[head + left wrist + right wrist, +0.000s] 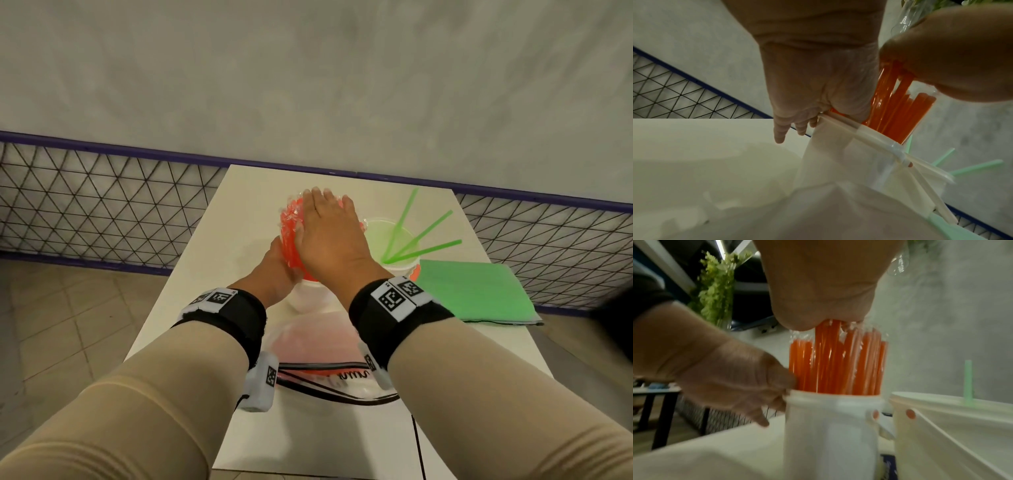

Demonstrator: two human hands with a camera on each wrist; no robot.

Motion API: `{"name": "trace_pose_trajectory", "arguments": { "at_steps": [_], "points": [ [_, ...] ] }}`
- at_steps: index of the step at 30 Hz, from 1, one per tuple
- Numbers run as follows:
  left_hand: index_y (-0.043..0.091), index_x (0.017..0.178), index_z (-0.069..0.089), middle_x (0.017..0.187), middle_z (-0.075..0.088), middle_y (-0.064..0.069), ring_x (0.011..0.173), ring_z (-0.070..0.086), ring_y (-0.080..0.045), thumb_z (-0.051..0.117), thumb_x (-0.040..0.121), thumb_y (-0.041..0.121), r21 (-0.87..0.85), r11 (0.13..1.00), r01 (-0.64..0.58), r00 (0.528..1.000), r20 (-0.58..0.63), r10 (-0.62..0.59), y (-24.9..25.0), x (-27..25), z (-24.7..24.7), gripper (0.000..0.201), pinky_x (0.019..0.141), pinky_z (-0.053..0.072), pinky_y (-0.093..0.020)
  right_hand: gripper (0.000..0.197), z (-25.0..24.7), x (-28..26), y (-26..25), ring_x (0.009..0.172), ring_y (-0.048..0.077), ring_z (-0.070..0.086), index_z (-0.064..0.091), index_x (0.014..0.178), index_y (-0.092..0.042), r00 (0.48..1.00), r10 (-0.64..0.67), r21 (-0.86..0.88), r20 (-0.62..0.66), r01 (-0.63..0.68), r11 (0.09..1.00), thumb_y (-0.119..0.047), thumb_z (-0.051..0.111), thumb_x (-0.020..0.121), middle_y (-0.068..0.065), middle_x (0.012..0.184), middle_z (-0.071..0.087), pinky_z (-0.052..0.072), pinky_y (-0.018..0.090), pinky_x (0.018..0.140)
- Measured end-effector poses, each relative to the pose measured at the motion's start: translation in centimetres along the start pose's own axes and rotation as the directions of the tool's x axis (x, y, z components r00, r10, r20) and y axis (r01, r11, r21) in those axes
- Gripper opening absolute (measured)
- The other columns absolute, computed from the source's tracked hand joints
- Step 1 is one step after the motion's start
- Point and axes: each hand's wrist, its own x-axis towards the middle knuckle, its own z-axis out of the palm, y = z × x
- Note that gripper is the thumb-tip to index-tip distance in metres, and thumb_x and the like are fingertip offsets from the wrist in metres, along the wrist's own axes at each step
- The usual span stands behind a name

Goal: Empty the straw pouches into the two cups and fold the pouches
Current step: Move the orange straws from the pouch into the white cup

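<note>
The right hand [329,236] lay flat, fingers straight, on the tops of the orange straws [836,363] standing in the left white cup [830,434] mid-desk [212,274]; the left hand [279,270], fingers curled, gripped the bundle at the rim. Green straws [416,236] stood in the right cup [941,426], a folded green pouch [476,294] beside it

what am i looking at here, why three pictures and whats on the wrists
No machine here: a person works with bare hands, wearing a camera strapped on each wrist and one on the head. The head view looks down at a white table. The other two pictures look along each hand from its wrist. On the table stand two white cups. The left hand steadies the near cup at its rim, while the right hand presses on a clear pouch of orange straws standing in it. The other cup holds green straws. A green pouch lies beside it, and another clear pouch lies nearer the person.
</note>
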Motion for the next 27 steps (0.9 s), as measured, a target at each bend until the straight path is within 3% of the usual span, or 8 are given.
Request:
{"name": "trace_pose_trajectory", "arguments": {
  "at_steps": [5,12,15,17,20,23,26,27],
  "points": [
    [0.02,0.123,0.037,0.102,0.052,0.009,0.092,0.054,-0.01,0.06,0.092,0.01,-0.088,0.996,0.004,1.0,0.002,-0.004,0.4,0.0,0.2,0.04,0.071,0.046,-0.011,0.07,1.9,-2.0,0.7,0.15,0.031,-0.002,0.001,0.154,-0.007,0.997,-0.044,-0.167,0.068,0.055,0.984,-0.046,0.019,0.098,0.014,0.162,0.005,-0.012,0.053,0.117],
    [0.012,0.143,0.022,0.127,0.055,-0.002,0.106,0.057,-0.014,0.058,0.095,0.035,0.028,0.997,0.074,0.997,0.0,-0.074,0.8,-1.5,-0.1,0.065,0.084,0.048,-0.022,0.078,1.0,-2.5,1.0,0.149,0.032,-0.011,-0.01,0.154,-0.014,0.986,-0.064,-0.157,0.152,0.088,0.984,-0.052,0.027,0.097,0.014,0.162,-0.006,-0.018,0.054,0.113],
    [0.012,0.153,0.013,0.146,0.04,-0.002,0.133,0.036,-0.018,0.052,0.095,0.047,0.018,0.972,0.234,0.959,0.162,-0.234,0.4,-2.6,-1.0,0.078,0.105,0.029,-0.029,0.069,-1.3,-4.3,0.5,0.143,0.033,0.025,0.03,0.148,-0.01,0.989,-0.098,0.143,-0.109,0.113,0.983,-0.039,0.05,0.09,0.015,0.151,0.034,0.015,0.053,0.118],
    [0.017,0.15,0.026,0.141,0.041,0.007,0.134,0.03,-0.011,0.072,0.081,0.05,0.067,0.952,0.298,0.877,0.374,-0.301,-1.0,-3.5,-1.8,0.089,0.107,0.027,-0.025,0.031,-2.2,-6.6,-0.3,0.099,0.03,0.058,0.063,0.106,-0.004,0.922,-0.225,0.298,-0.314,0.32,0.899,-0.025,0.053,0.084,0.014,0.103,0.064,0.048,0.045,0.085],
    [0.03,0.154,0.008,0.157,0.028,-0.003,0.146,0.021,-0.026,0.093,0.047,0.054,0.408,0.877,0.255,0.708,0.539,-0.456,-2.2,-4.6,-2.2,0.139,0.117,0.023,-0.047,0.021,-0.6,-11.1,-1.3,0.052,0.03,0.053,0.06,0.067,-0.011,0.842,-0.502,0.301,-0.2,0.54,0.786,-0.023,0.049,0.08,0.008,0.061,0.059,0.044,0.033,0.044],
    [0.026,0.154,-0.003,0.154,0.03,-0.002,0.14,0.03,-0.028,0.085,0.068,0.024,0.689,0.72,0.086,0.697,0.475,-0.537,-1.6,-5.7,-1.2,0.123,0.113,0.032,-0.042,0.016,3.8,-14.0,-0.9,0.057,0.032,0.059,0.069,0.076,-0.007,0.777,-0.614,0.344,0.141,0.543,0.766,-0.014,0.055,0.08,0.011,0.068,0.067,0.051,0.034,0.053],
    [0.039,0.12,0.052,0.127,0.059,0.007,0.106,0.055,-0.016,0.067,0.076,0.052,0.734,0.679,-0.035,0.816,0.413,-0.405,-1.3,-6.7,-0.2,0.049,0.097,0.043,-0.035,0.01,7.5,-14.3,0.8,0.067,0.037,0.065,0.071,0.085,0.001,0.794,-0.523,0.292,0.308,0.445,0.847,0.001,0.064,0.078,0.019,0.08,0.069,0.057,0.044,0.063],
    [0.04,0.11,0.058,0.121,0.062,0.011,0.102,0.056,-0.013,0.054,0.076,0.068,0.716,0.698,-0.019,0.846,0.384,-0.37,-1.5,-6.9,0.0,0.044,0.096,0.042,-0.034,0.018,8.9,-14.1,1.5,0.071,0.036,0.067,0.071,0.091,-0.001,0.817,-0.49,0.28,0.305,0.414,0.866,0.003,0.068,0.074,0.018,0.085,0.071,0.059,0.044,0.066]
  ]
}}
